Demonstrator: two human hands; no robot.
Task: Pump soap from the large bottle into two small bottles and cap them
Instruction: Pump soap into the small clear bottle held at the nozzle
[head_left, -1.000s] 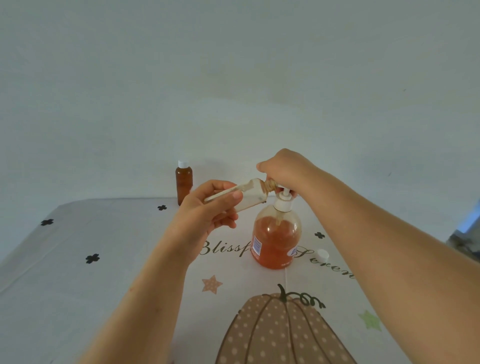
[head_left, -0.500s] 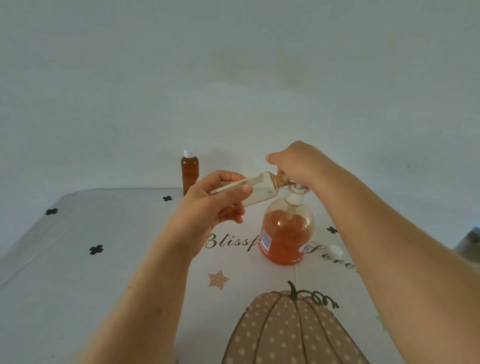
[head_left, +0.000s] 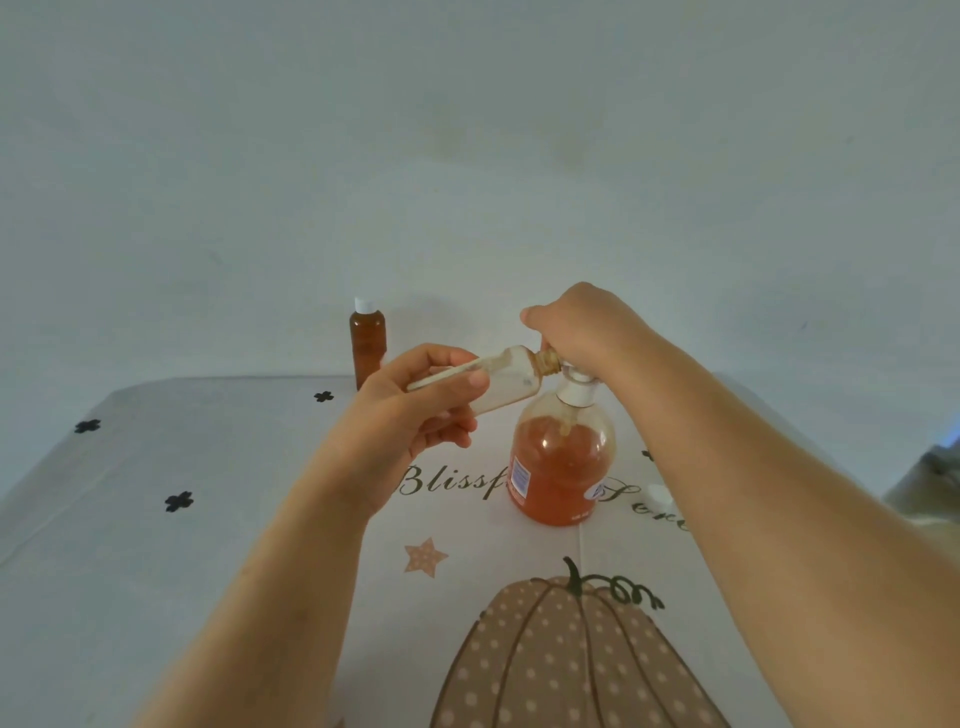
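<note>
Keeping much the same arrangement as half a second earlier, only sitting slightly further left in the view, hands and bottles together.

Hands
- Still gripping the small clear bottle (head_left: 506, 384) in the left hand (head_left: 410, 415), thumb on top and fingers curled beneath the body. Tilting it almost onto its side, open neck pointing right and meeting the pump spout.
- Still covering the pump head of the large pump bottle (head_left: 563, 462) with the right hand (head_left: 576, 327), fingers curled down over it and hiding the spout. Leaving only the white collar (head_left: 574, 392) showing just below the hand.

Containers and contents
- Holding orange-amber soap to roughly three-quarters: large pump bottle, standing upright at the centre of the tablecloth (head_left: 208, 519).
- Carrying very little: small clear bottle, showing pale streaks along its walls and an amber tint at the neck, with the level not readable.
- Standing upright at the far table edge, well apart to the left: small capped bottle (head_left: 368, 343), filled with dark amber and wearing a white top.
- Lying on the cloth just right of the large pump bottle, partly behind the right forearm: loose white cap (head_left: 658, 500).

Cloth: showing a pumpkin print (head_left: 566, 660) at the near edge.
</note>
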